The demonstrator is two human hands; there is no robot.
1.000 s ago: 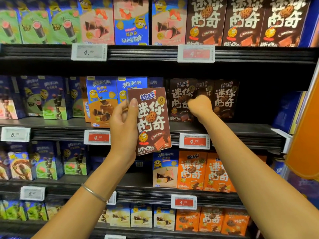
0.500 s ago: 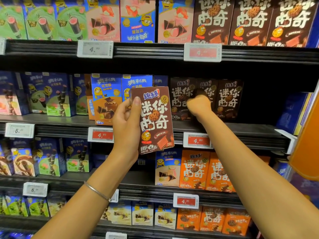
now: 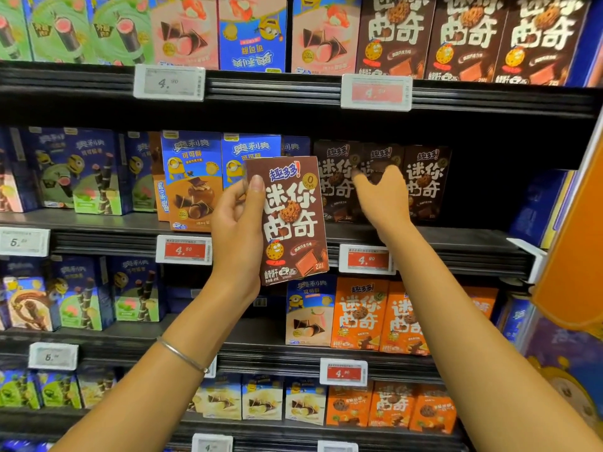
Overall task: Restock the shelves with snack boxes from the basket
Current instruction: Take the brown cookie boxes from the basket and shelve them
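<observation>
Across the whole view stands a black store shelving unit (image 3: 293, 93), with four tiers of snack boxes showing and the lowest rail cut off at 6 o'clock. At 3 o'clock an orange panel (image 3: 574, 256) runs out of frame and is only partly seen. On the top tier, toward 1 o'clock, three large brown boxes (image 3: 466, 37) are cropped at their tops. The second tier (image 3: 473, 239) carries three shelved brown boxes (image 3: 424, 181) at about 2 o'clock. At 5 o'clock two orange boxes (image 3: 359, 314) face front, with a third mostly hidden beside them.

One brown cookie box (image 3: 293, 220) is at the centre, upright and slightly tilted, held in front of the second tier and not on it. The left hand (image 3: 238, 236) clamps it, thumb on the printed face and fingers hidden behind. The right hand (image 3: 381, 197), at 2 o'clock from that box, has its fingers spread and holds nothing. It is blurred and covers part of the middle shelved box; whether it touches that box cannot be told.

Four red price tags (image 3: 365, 259) sit on the rails, their small print unreadable. One thin metal bangle (image 3: 182, 355) circles the left wrist at 7 o'clock.
</observation>
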